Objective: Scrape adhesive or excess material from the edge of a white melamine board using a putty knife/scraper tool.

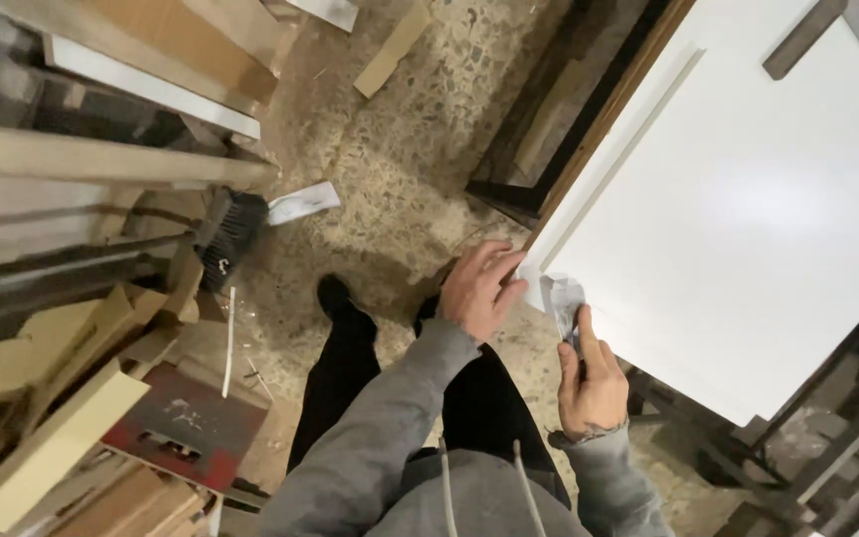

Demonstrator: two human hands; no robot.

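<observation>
A large white panel [748, 199] lies flat on a dark frame at the right, with a shallow groove running along its left edge. My left hand [477, 288] rests on the panel's near corner, fingers spread against the edge. My right hand [591, 383] pinches a crumpled piece of clear film [561, 296] that lifts off the panel's corner. Grey sleeves cover both my arms.
Stacked boards and cardboard [62, 398] crowd the left side. A dark brush [229, 234] leans there, next to a white scrap [302, 202] on the speckled stone floor [400, 149]. My black shoe [335, 296] stands below. A dark metal frame [807, 438] supports the panel.
</observation>
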